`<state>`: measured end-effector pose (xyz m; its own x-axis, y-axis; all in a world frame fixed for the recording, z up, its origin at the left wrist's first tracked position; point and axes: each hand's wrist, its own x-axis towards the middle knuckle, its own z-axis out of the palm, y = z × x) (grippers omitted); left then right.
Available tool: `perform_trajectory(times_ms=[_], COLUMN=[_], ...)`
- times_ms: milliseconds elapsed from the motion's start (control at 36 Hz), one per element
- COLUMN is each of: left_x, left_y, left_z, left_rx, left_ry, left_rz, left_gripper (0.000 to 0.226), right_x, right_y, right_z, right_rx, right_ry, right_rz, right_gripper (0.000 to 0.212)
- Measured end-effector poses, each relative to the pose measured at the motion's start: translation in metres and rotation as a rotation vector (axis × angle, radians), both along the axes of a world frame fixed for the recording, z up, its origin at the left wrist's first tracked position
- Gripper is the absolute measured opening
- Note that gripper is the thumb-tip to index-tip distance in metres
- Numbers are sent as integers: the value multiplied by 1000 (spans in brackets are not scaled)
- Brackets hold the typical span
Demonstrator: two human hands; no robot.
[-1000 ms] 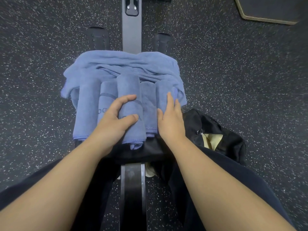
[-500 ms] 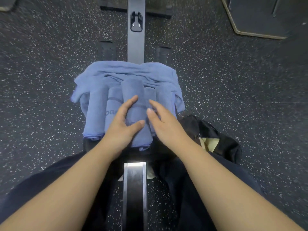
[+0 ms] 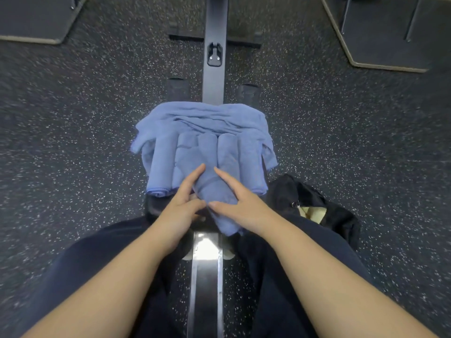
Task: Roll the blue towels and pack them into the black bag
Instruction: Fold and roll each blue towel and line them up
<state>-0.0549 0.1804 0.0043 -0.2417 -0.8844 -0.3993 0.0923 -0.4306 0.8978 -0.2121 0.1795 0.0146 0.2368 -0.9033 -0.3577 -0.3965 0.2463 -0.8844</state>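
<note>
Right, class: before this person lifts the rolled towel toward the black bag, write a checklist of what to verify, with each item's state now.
1. Left hand grips the rolled towel: ok.
2. Right hand grips the same roll: ok.
3. Roll stays tight, no loose end: cannot tell.
4. Black bag lies beside the person's right leg: ok.
5. Bag mouth open wide enough: cannot tell.
6. Other rolls lie beside it on the loose towel: ok.

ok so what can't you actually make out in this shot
- Head view: what the towels rest on, hidden under the blue towels.
- Inside of the black bag: only a pale patch shows; the right forearm and leg cover its near side.
- Underside of the rolled towel, covered by the left hand and right hand.
- Floor mats, cut by the top edge.
</note>
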Motion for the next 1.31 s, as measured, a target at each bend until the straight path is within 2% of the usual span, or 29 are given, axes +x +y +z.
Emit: perform_trajectory(times_ms=[111,278,389,472,528,611,694,778,861,972,1139,1306], left_x=[1,1,-2,0,7,24,39,51,59,56,48,50], left_y=[1,-4,-7,-10,-14,-23,-34,-45,-49,-50,-45,-42], left_z=[1,5,3,1,-4,-13,-17,-23,-27,-30,-39,-47], left_rx=[21,28,10,-41,-156,-391,-618,-742,-834,-813,-856,-708], left_ry=[-12,60,70,6,-96,-439,-824,-1023,-1011,-945,-967,-1014], left_rz=[43,30,54,98,84,-17,-188,-410,-599,-718,-782,-841], left_gripper=[68,70,74,65,60,73,82,83,71,59,46,39], right_x=[6,2,0,-4,-8,-14,-17,-20,-22,-20,-19,-16], right_y=[0,-3,-6,-9,-9,-9,-8,-9,-10,-10,-13,-11], right_z=[-6,-5,-5,-6,-7,-9,-9,-9,-14,-27,-40,-48], right_rx=[7,-52,-127,-190,-193,-186,-216,-250,-275,-311,-317,-235], right_ry=[-31,-73,15,116,170,256,355,416,493,573,587,606], right_rz=[22,-13,13,57,87,150,244,275,294,351,341,319], right_gripper=[76,71,71,66,61,58,60,60,58,56,56,53])
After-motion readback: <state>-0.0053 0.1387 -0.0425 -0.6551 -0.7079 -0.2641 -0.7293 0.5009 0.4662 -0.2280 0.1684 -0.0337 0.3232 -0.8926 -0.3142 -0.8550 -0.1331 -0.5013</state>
